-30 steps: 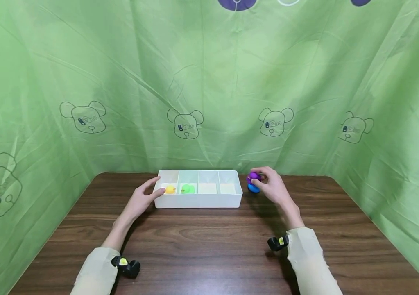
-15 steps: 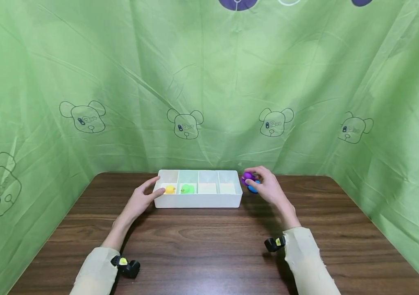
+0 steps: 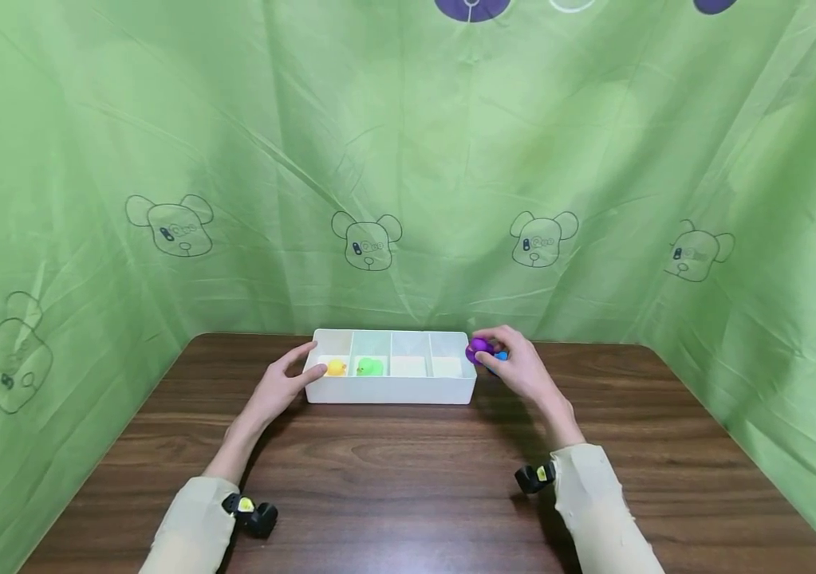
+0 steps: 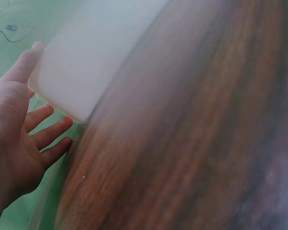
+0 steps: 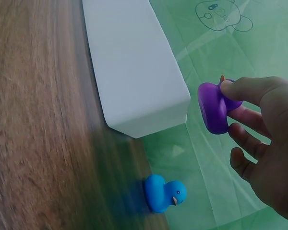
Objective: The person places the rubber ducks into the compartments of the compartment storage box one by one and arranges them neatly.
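Observation:
Between thumb and fingers my right hand (image 3: 518, 367) pinches a purple rubber duck (image 5: 213, 108), held up by the right end of a white divided box (image 3: 389, 390). Below that hand a blue rubber duck (image 5: 158, 193) sits on the table, partly hidden by it in the head view. My left hand (image 3: 280, 391) rests at the box's left end, thumb and fingers spread along the wall; in the left wrist view its fingers are fairly straight. Inside the box, a yellow duck (image 3: 336, 367) lies in the leftmost compartment and a green duck (image 3: 369, 367) in the one beside it.
The box stands near the back of a dark wooden table (image 3: 393, 478). Directly behind the table hangs a green curtain (image 3: 451, 159) with bear-head drawings, which also closes in both sides. A small black camera (image 3: 535, 478) sits on the right wrist.
My right hand has lifted the purple duck off the blue one and moved left toward the box's right end. The left hand has stayed at the box.

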### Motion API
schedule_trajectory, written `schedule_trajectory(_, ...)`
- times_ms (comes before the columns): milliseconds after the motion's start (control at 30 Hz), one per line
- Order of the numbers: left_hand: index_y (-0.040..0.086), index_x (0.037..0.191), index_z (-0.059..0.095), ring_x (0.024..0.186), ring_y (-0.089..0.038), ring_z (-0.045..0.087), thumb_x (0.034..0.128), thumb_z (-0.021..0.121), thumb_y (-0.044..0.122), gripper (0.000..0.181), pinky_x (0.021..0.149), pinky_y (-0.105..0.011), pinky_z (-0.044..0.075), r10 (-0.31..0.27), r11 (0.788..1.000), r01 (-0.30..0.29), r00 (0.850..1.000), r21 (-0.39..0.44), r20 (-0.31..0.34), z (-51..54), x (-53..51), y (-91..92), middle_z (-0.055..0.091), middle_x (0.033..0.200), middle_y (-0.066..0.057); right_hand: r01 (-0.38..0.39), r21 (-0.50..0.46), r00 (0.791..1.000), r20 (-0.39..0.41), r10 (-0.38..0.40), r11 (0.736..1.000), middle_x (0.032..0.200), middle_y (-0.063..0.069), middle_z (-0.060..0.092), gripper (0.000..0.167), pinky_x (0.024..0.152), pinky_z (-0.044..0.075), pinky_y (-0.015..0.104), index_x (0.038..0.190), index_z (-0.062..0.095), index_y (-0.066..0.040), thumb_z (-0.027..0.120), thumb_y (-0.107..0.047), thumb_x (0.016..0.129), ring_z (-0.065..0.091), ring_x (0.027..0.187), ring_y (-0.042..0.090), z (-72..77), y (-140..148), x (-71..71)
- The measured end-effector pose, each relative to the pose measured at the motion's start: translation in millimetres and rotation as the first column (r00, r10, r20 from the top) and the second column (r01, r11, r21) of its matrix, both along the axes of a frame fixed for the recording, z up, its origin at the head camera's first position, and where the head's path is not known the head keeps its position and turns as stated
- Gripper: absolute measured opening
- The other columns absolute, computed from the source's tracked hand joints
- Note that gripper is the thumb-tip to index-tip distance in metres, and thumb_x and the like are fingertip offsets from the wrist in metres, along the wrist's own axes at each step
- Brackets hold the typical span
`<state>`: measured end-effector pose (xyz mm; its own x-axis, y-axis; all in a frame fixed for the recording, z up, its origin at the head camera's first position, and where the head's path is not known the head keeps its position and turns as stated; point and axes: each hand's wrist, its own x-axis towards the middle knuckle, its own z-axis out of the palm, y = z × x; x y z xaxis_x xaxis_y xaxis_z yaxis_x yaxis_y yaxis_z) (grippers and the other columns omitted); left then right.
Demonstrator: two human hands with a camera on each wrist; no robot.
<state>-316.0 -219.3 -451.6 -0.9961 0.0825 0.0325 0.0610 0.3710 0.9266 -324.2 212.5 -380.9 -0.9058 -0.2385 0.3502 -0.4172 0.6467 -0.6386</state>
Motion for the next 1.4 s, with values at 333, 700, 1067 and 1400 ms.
schedule_trajectory(333, 0.032, 0.150, 0.043, 0.061, -0.011, 0.044, 0.0873, 0.070, 0.055, 0.072, 0.053, -0.026, 0.042, 0.007, 1.000, -0.007, 1.000, 0.000, -0.016, -6.5, 0.5, 1.1, 0.046, 0.143, -0.006, -0.029, -0.024, 1.000, -0.002, 0.029, 0.999, 0.112, 0.006, 0.067, 0.034, 0.082, 0.050, 0.047, 0.124, 0.068, -0.013, 0.074, -0.017, 0.090, 0.060, 0.095, 0.024, 3.0, -5, 2.8)
schedule_trajectory(700, 0.021, 0.153, 0.040, 0.069, -0.014, 0.048, 0.0928, 0.069, 0.041, 0.070, 0.057, -0.027, 0.044, -0.007, 1.000, 0.007, 1.000, -0.007, 0.008, 17.9, 16.9, 7.1, 0.041, 0.151, -0.012, -0.072, 0.011, 0.997, -0.009, 0.072, 0.997, 0.108, 0.004, 0.067, 0.033, 0.078, 0.049, 0.035, 0.121, 0.070, -0.013, 0.074, -0.014, 0.088, 0.060, 0.091, 0.021, 6.4, -16, -1.6)
schedule_trajectory(1067, 0.019, 0.153, 0.040, 0.130, -0.032, 0.045, 0.0935, 0.068, 0.042, 0.070, 0.086, -0.034, 0.045, -0.007, 0.999, 0.007, 1.000, -0.050, -0.015, 24.2, 20.5, 7.9, 0.033, 0.160, -0.013, -0.125, 0.070, 0.992, 0.007, 0.125, 0.990, 0.105, 0.001, 0.066, 0.033, 0.077, 0.048, 0.034, 0.122, 0.069, -0.013, 0.074, -0.017, 0.089, 0.060, 0.090, 0.021, 12.1, -34, -8.3)
schedule_trajectory(1400, 0.031, 0.152, 0.040, 0.133, -0.029, 0.043, 0.0891, 0.066, 0.058, 0.073, 0.094, -0.041, 0.044, 0.005, 0.997, -0.008, 0.999, -0.081, -0.048, -2.5, 1.0, -1.5, 0.034, 0.160, -0.006, -0.197, 0.106, 0.980, 0.012, 0.197, 0.975, 0.111, 0.002, 0.066, 0.034, 0.082, 0.050, 0.042, 0.123, 0.068, -0.011, 0.074, -0.016, 0.089, 0.059, 0.091, 0.018, 15.2, -53, -19.3)
